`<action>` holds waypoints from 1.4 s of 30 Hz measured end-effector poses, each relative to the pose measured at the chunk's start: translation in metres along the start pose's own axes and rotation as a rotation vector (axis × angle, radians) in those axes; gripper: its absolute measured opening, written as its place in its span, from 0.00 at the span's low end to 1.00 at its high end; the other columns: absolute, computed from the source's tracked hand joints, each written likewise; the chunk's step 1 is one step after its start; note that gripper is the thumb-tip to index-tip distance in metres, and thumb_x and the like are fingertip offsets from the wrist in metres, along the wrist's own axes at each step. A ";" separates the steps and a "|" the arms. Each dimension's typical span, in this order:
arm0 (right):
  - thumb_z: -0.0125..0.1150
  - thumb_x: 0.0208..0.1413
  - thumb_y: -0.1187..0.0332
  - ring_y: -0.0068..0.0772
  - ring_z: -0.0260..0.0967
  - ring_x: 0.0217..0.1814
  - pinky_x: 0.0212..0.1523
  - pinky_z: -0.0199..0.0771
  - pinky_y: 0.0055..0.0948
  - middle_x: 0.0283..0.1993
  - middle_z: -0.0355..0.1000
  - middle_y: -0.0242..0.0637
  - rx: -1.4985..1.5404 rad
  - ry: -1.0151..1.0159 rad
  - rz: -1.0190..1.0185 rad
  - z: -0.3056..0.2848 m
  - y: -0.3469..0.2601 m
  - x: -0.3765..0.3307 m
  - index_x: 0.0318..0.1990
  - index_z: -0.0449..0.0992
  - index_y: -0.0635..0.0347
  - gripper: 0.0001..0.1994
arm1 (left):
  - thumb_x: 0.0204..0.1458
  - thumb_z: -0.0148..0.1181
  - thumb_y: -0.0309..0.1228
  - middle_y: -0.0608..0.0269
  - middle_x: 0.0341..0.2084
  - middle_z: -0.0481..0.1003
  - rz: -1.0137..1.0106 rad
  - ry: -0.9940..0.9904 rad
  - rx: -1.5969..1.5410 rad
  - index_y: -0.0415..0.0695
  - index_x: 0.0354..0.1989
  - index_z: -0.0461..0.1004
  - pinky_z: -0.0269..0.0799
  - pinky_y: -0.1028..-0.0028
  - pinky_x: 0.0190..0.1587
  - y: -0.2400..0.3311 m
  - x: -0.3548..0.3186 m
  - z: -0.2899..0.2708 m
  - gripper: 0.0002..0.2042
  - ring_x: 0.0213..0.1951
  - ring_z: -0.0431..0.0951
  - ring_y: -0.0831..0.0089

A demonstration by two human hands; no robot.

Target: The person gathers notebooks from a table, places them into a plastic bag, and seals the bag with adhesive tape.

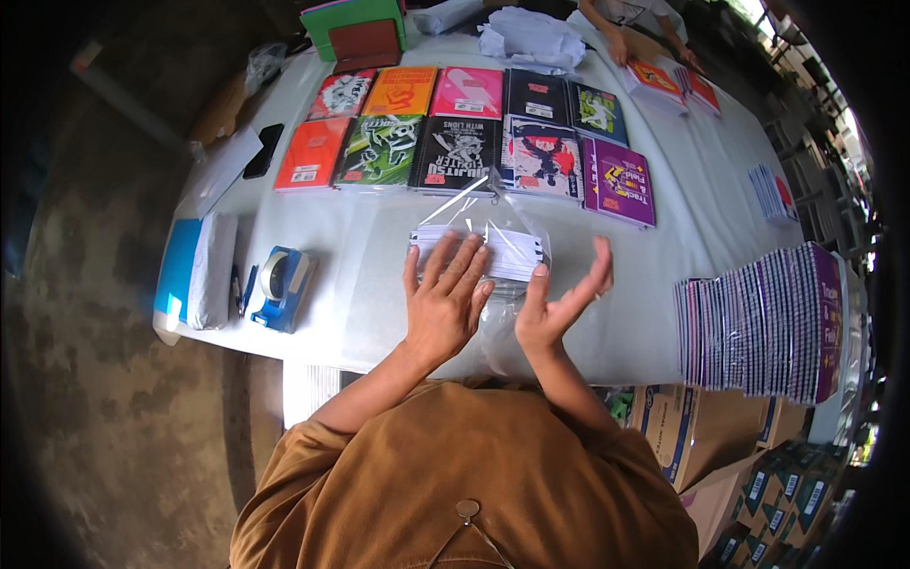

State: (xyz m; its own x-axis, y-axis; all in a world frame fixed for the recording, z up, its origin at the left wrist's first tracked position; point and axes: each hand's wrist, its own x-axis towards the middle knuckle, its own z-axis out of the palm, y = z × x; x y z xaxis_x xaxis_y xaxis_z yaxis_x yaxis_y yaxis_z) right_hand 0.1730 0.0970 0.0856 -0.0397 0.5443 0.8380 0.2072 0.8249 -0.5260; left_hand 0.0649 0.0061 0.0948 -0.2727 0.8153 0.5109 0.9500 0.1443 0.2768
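In front of me on the table lies a white stack of paper pads or notebooks point(515, 252), wrapped in clear plastic film point(464, 201) that sticks up at its far side. My left hand point(444, 296) rests on the stack's left part with its fingers stretched out over the film. At the stack's right corner is my right hand point(561, 302), fingers spread and raised, palm turned inward; its thumb is at or near the corner, and I cannot tell whether it touches. More crumpled clear plastic point(500, 327) lies between my wrists.
Two rows of colourful notebooks point(458, 152) lie beyond the stack. A blue tape dispenser point(284, 289), pens and a phone point(263, 152) are at left. A long pile of spiral notebooks point(758, 322) stands at right, cartons point(711, 427) below. Another person's hands point(621, 52) handle notebooks at far right.
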 end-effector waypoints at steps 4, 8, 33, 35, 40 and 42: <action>0.52 0.53 0.65 0.43 0.49 0.67 0.64 0.39 0.44 0.62 0.58 0.43 -0.243 -0.637 0.004 -0.017 -0.006 -0.020 0.59 0.60 0.66 0.26 | 0.56 0.44 0.50 0.48 0.59 0.60 0.071 -0.156 -0.240 0.37 0.61 0.56 0.43 0.55 0.64 0.000 0.008 -0.007 0.32 0.63 0.55 0.52; 0.50 0.51 0.71 0.35 0.54 0.66 0.65 0.42 0.36 0.60 0.62 0.40 -0.221 -0.709 -0.089 -0.006 -0.013 -0.012 0.59 0.62 0.64 0.24 | 0.56 0.40 0.54 0.38 0.58 0.58 -0.103 -0.214 -0.843 0.34 0.65 0.42 0.47 0.58 0.63 0.001 0.019 -0.025 0.39 0.62 0.57 0.49; 0.62 0.39 0.80 0.34 0.69 0.50 0.47 0.63 0.32 0.43 0.74 0.32 -0.011 -0.442 -0.092 0.005 0.002 -0.018 0.32 0.77 0.54 0.11 | 0.40 0.59 0.19 0.59 0.37 0.78 0.286 0.107 -0.322 0.42 0.26 0.75 0.72 0.62 0.49 -0.025 -0.021 -0.003 0.05 0.43 0.78 0.63; 0.64 0.37 0.81 0.32 0.69 0.49 0.49 0.62 0.29 0.41 0.75 0.30 0.008 -0.420 -0.095 0.009 -0.001 -0.020 0.27 0.78 0.53 0.09 | 0.40 0.58 0.17 0.60 0.34 0.78 0.274 0.089 -0.405 0.41 0.27 0.74 0.73 0.64 0.46 -0.055 -0.050 -0.014 0.06 0.40 0.78 0.62; 0.65 0.36 0.81 0.30 0.71 0.48 0.51 0.60 0.27 0.40 0.77 0.29 -0.023 -0.365 -0.107 0.005 0.005 -0.026 0.19 0.78 0.52 0.09 | 0.56 0.43 0.41 0.51 0.46 0.72 -0.785 0.111 0.196 0.41 0.47 0.72 0.54 0.65 0.56 -0.254 -0.114 -0.094 0.20 0.52 0.66 0.59; 0.65 0.38 0.80 0.31 0.71 0.48 0.51 0.60 0.27 0.41 0.76 0.29 -0.001 -0.375 -0.160 0.007 0.003 -0.024 0.21 0.77 0.52 0.08 | 0.54 0.39 0.44 0.59 0.40 0.75 -1.107 -0.064 -0.472 0.44 0.42 0.76 0.61 0.65 0.49 -0.316 -0.161 -0.109 0.22 0.45 0.67 0.66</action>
State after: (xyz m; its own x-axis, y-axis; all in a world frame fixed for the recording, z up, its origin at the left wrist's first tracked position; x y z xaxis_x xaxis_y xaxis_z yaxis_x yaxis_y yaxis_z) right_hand 0.1683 0.0875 0.0628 -0.4249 0.4273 0.7980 0.1703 0.9036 -0.3931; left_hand -0.2079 -0.2318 0.0135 -0.8839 0.4075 -0.2296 0.0527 0.5746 0.8168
